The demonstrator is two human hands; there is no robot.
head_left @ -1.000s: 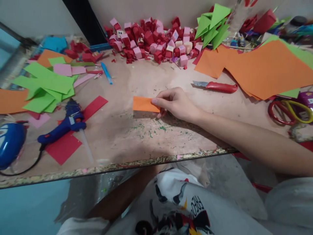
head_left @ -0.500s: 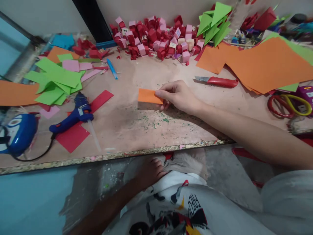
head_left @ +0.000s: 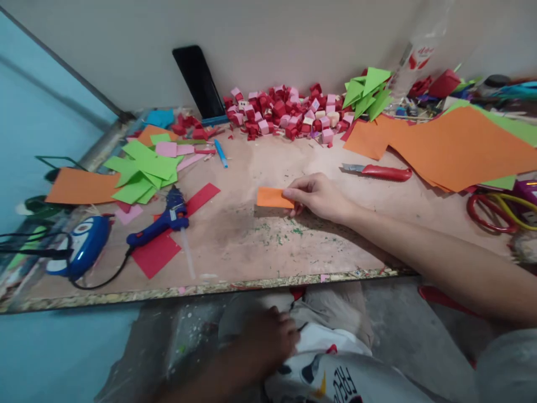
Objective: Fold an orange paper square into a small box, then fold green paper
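- In the head view, we see the right hand [head_left: 316, 196] above the middle of a wooden tabletop [head_left: 243, 168], thumb and fingers pinched closed on the right end of a small orange paper piece [head_left: 268, 197], its shadow falling just below.
- The left hand [head_left: 274, 336], blurred, hangs below the table's front edge [head_left: 251, 284] near the lap; its fingers look loosely curled, but we cannot tell how far open they are or whether they hold anything.
- That rough chipboard edge runs across the frame between the two hands; green flecks [head_left: 289, 229] dot the wood between the paper piece and the rim.
- To the left of the paper piece, we find a stretch of wood reaching to a blue glue gun [head_left: 161, 222], which lies over red paper [head_left: 157, 256].
- A red-handled knife [head_left: 386, 172] lies beyond the right hand, its bare blade pointing left; scissors [head_left: 489, 214] sit at far right.
- Along the back wall, red and pink paper cubes [head_left: 289, 115] bank up beside a leaning phone [head_left: 200, 84].
- A transparent bottle [head_left: 419, 59] stands at back right; its contents we cannot make out.
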